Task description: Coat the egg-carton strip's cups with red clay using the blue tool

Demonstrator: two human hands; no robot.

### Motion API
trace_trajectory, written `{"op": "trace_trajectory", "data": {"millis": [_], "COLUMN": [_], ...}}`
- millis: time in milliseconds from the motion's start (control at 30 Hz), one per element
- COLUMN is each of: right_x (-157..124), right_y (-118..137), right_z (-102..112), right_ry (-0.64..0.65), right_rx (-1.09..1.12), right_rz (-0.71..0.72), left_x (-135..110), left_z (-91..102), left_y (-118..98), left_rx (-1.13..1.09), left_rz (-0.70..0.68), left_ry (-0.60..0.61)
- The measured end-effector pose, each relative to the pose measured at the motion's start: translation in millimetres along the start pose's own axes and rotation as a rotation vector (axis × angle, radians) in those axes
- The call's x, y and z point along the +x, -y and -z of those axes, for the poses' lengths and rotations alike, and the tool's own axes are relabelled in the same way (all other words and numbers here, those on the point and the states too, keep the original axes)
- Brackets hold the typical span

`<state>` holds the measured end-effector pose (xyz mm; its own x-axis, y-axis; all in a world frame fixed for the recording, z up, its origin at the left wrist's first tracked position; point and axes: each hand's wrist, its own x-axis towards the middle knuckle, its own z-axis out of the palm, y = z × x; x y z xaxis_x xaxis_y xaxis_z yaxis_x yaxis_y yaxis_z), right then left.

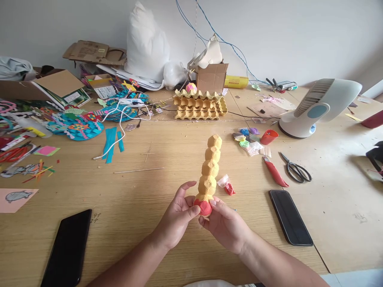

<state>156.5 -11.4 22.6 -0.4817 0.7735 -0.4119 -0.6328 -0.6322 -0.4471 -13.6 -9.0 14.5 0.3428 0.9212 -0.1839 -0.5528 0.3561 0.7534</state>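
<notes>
I hold a yellow column (210, 167) made of stacked egg-carton cups upright over the wooden table (143, 191). A lump of red clay (202, 207) covers its bottom end. My left hand (176, 217) pinches the red clay from the left with thumb and fingers. My right hand (223, 225) grips it from the right and below. A small clear bag of red clay (226, 185) lies just right of the column.
Black phones lie at lower left (67, 249) and lower right (289, 217). A red utility knife (275, 172), scissors (296, 169), a red cup (268, 136), clay bags (247, 140), stacked egg trays (199, 105), a white fan (320, 105) and paper craft clutter (77, 123) surround the hands.
</notes>
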Motion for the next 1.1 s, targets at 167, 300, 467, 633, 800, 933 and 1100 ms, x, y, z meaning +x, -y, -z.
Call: {"op": "trace_trajectory", "data": {"millis": [167, 300, 467, 633, 800, 933, 1100], "right_x": [0.6, 1.9, 4.9, 4.5, 4.6, 6.9, 8.5], "right_y": [2.1, 1.5, -1.0, -0.8, -2.0, -4.7, -6.5], "right_z": [-2.0, -3.2, -1.9, -3.3, -2.4, -2.2, -1.3], "right_ry": [-0.018, -0.024, -0.062, -0.016, -0.033, -0.006, 0.025], "right_rx": [0.02, 0.018, 0.007, 0.019, -0.018, -0.073, -0.212], "right_rz": [-0.016, -0.002, 0.051, 0.032, 0.036, 0.108, 0.22], "left_x": [1.5, 3.0, 2.2, 1.9, 1.5, 0.4, 0.4], "left_z": [1.7, 3.1, 1.0, 1.2, 1.1, -1.3, -2.1], "left_y": [1.1, 2.3, 5.7, 6.3, 6.5, 7.6, 7.7], "left_rx": [-0.026, -0.095, -0.127, -0.17, -0.223, -0.244, -0.246], "left_rz": [-0.003, -0.002, 0.011, 0.014, 0.026, 0.035, 0.016], "left_ry": [-0.012, -0.039, -0.08, -0.135, -0.161, -0.15, -0.191]}}
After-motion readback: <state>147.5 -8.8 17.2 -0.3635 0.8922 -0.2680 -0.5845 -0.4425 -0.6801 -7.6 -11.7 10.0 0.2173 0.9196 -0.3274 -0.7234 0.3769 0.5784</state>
